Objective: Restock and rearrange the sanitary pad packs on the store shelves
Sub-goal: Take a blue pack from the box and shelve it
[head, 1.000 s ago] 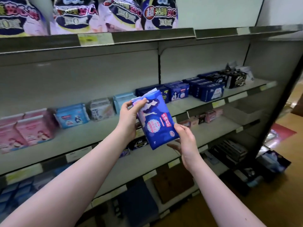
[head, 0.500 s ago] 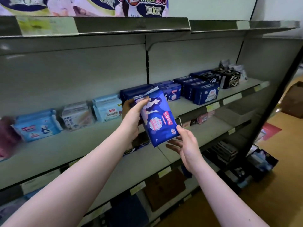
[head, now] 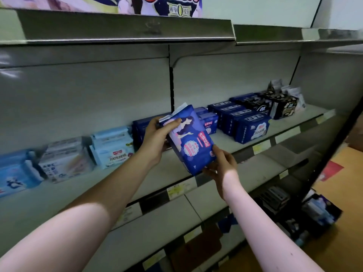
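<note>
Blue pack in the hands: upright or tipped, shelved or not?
Tipped, not shelved: the blue pack leans top-left, left hand pinching its top, right hand gripping its bottom corner, clear of the shelf.

lite dim, cool | bright patches on forearms [head: 78, 232] | L-edge packs [head: 15, 171] blurred | fisheye bend @ edges

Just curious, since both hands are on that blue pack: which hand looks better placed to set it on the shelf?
Probably the left hand: it grips the blue pack at its top, over the shelf beside the dark blue packs. The right hand props the lower corner, at the shelf's front edge.
</note>
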`<state>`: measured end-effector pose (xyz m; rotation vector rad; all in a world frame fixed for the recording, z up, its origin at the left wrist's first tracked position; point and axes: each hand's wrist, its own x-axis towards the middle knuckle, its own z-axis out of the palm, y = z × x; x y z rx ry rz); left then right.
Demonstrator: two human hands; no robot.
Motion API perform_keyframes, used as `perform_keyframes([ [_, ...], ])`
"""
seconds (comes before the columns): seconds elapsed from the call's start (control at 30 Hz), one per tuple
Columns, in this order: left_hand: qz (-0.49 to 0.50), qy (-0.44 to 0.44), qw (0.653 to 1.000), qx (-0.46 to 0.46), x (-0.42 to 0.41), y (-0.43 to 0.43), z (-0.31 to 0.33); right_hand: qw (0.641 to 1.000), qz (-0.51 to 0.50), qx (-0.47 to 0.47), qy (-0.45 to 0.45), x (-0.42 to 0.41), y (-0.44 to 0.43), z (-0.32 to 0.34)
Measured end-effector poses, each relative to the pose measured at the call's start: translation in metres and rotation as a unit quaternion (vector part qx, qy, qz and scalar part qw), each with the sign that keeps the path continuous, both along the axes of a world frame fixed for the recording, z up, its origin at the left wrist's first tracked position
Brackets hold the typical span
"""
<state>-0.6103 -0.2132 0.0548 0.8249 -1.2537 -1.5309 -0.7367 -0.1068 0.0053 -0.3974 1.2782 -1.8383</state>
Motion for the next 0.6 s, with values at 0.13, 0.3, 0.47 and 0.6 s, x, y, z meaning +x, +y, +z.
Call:
perform_keyframes([
  [0.13,0.013,-0.02,1.0,-0.009,-0.024,-0.009,0.002,1.0,0.022,-0.016,-0.005,-0.03,-0.014,-0.003],
  [0.3,0.053,-0.047,0.997,-0.027,-0.061,-0.013,0.005,0.997,0.066,-0.025,-0.019,-0.073,-0.03,-0.007],
  [0.47,0.104,-0.081,0.99,-0.056,-0.1,-0.011,0.011,0.989,0.117,-0.035,-0.077,-0.122,-0.046,-0.002],
  [0.6,0.146,-0.142,0.975,-0.092,-0.123,-0.006,0.014,0.983,0.153,-0.03,-0.092,-0.16,-0.061,0.0],
])
